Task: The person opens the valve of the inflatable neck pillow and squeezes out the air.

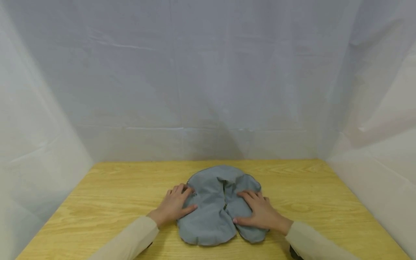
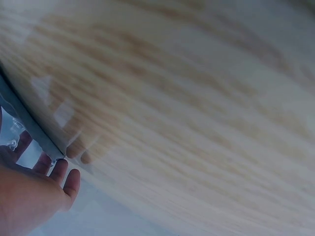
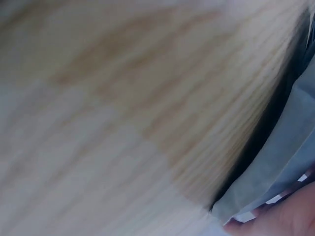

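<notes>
A grey U-shaped neck pillow (image 1: 208, 216), soft and wrinkled, lies on the wooden table with its slit toward the front. My left hand (image 1: 175, 204) rests on its left side, thumb and fingers spread apart. On the opposite side my right hand (image 1: 261, 213) rests likewise, its thumb near the slit. In the left wrist view, the fingers of the left hand (image 2: 37, 189) reach the edge of the neck pillow (image 2: 29, 120). The right wrist view shows the side of the neck pillow (image 3: 275, 167) and part of the right hand (image 3: 285, 211); most of its fingers are hidden.
The wooden table (image 1: 117, 195) runs back to a pale plastic sheet (image 1: 201, 79) that hangs behind it. More sheeting hangs at the left and right sides. A dark object (image 1: 295, 252) shows under the right sleeve.
</notes>
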A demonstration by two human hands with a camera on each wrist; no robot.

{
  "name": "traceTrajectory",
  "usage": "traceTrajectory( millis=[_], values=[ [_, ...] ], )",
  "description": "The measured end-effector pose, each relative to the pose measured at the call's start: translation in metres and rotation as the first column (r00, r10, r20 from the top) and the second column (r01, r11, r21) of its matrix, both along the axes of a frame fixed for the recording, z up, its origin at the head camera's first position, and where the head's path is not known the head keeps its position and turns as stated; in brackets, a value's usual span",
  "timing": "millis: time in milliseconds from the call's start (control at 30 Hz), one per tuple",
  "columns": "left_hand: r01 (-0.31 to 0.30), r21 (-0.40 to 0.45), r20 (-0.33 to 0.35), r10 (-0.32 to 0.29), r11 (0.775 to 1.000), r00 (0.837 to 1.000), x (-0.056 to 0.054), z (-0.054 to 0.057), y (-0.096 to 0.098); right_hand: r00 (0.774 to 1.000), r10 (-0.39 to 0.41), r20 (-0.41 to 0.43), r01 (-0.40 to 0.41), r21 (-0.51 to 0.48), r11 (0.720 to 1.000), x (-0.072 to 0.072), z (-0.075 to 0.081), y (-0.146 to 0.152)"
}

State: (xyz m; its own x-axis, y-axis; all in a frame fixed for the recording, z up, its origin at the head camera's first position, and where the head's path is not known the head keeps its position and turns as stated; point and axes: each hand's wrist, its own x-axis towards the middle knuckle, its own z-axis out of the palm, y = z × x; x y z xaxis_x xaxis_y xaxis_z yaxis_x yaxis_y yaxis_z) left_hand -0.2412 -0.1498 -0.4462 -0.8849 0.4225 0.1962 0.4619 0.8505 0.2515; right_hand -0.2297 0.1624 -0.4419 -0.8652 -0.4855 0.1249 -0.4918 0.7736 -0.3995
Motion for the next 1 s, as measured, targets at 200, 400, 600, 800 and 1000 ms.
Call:
traceTrajectory(
  millis=[200, 400, 600, 800, 1000],
  values=[
    [0.003, -0.006, -0.01, -0.003, 1.0, 1.0, -0.001, -0.002, 0.001, 1.0, -0.003, -0.013, 0.003, 0.02, 1.0, 0.001, -0.002, 0.003],
    [0.002, 0.001, -0.007, -0.002, 1.0, 1.0, 0.0, -0.001, 0.001, 0.999, 0.043, 0.001, -0.043, -0.005, 0.999, -0.001, -0.002, 0.004],
    [-0.004, 0.0, 0.002, 0.004, 1.0, 1.0, 0.001, -0.001, 0.001, 0.992, 0.127, -0.021, -0.128, -0.03, 0.991, -0.001, 0.0, 0.001],
    [-0.004, 0.002, 0.012, 0.004, 1.0, 1.0, 0.0, 0.0, 0.001, 0.986, 0.165, -0.014, -0.166, -0.055, 0.985, 0.0, 0.001, -0.004],
    [-0.002, -0.009, 0.012, 0.002, 1.0, 1.0, 0.0, -0.001, 0.0, 0.973, 0.229, -0.03, -0.23, -0.032, 0.973, 0.001, 0.003, -0.008]
  ],
)
